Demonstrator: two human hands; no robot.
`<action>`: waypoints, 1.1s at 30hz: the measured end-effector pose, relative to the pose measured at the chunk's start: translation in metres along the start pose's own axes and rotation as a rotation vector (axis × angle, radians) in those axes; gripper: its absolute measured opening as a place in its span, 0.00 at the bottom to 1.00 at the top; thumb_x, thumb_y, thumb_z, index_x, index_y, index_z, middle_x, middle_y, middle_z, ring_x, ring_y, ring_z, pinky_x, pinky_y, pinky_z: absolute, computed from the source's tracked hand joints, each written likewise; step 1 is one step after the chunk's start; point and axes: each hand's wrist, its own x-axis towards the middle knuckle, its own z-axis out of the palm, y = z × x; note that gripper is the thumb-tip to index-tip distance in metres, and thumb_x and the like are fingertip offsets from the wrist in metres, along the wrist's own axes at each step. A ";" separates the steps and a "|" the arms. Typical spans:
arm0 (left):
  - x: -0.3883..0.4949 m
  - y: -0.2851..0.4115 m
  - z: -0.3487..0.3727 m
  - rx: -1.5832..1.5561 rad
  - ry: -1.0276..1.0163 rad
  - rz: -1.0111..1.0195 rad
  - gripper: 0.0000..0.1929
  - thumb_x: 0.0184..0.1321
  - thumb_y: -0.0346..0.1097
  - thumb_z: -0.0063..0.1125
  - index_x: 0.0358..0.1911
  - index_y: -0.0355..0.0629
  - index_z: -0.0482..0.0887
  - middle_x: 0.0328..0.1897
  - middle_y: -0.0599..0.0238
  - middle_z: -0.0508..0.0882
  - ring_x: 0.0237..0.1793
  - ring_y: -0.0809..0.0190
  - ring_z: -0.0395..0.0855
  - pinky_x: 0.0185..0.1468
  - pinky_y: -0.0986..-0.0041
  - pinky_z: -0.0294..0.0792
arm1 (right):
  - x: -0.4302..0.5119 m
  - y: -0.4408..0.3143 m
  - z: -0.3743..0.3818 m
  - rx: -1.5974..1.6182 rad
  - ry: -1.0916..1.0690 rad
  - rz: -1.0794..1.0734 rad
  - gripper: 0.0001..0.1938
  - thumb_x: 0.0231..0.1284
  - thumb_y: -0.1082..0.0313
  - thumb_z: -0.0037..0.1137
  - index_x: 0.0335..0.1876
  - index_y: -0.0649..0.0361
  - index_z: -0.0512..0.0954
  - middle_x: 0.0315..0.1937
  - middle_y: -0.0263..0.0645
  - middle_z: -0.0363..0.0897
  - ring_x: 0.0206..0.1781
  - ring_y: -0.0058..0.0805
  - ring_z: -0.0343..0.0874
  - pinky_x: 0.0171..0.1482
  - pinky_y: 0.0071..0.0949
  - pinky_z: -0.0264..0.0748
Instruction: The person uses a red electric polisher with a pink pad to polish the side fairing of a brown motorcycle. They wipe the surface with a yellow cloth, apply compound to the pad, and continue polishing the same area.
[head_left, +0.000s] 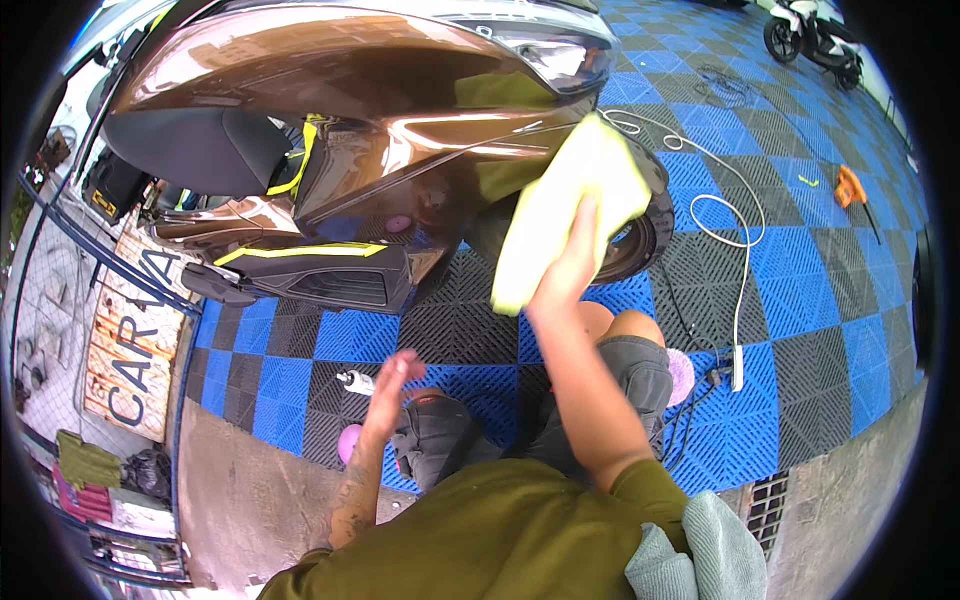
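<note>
My right hand (566, 274) grips a bright yellow cloth (574, 195), probably microfiber, and holds it up in front of the scooter's wheel (651, 232). Whether the cloth touches the bodywork cannot be told. Behind it stands a glossy brown scooter body (442, 165) with yellow trim and a dark seat (195, 150). My left hand (391, 386) hovers above my left knee, empty and slightly blurred. Close beside that hand, on the floor tiles, is a small white bottle (358, 382) with a dark nozzle.
Blue and black grid tiles (806, 292) cover the floor. A white power strip (737, 369) and looping cable lie to my right, near a purple polishing pad (680, 377). Another round purple pad (349, 444) is at left. Farther off are an orange tool (848, 187) and a white scooter (810, 37).
</note>
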 end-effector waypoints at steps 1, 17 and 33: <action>0.007 0.016 0.005 -0.002 0.024 0.146 0.33 0.71 0.64 0.44 0.68 0.47 0.68 0.62 0.56 0.77 0.64 0.58 0.72 0.63 0.53 0.66 | -0.043 0.000 0.005 -0.049 0.017 0.122 0.23 0.79 0.50 0.41 0.64 0.60 0.72 0.51 0.35 0.81 0.49 0.23 0.82 0.52 0.26 0.79; -0.030 -0.165 -0.055 0.988 0.063 -0.432 0.60 0.48 0.76 0.64 0.78 0.49 0.50 0.80 0.30 0.46 0.79 0.30 0.42 0.77 0.40 0.45 | -0.014 -0.086 -0.077 -1.553 -1.043 0.417 0.32 0.67 0.44 0.58 0.63 0.66 0.75 0.50 0.55 0.83 0.53 0.45 0.85 0.56 0.36 0.78; -0.035 -0.172 -0.094 0.715 0.110 0.155 0.34 0.68 0.54 0.56 0.68 0.35 0.70 0.70 0.41 0.72 0.71 0.37 0.65 0.72 0.52 0.57 | -0.159 -0.105 -0.203 -2.080 -0.460 -0.046 0.47 0.51 0.50 0.72 0.76 0.57 0.60 0.78 0.62 0.46 0.80 0.61 0.46 0.77 0.51 0.47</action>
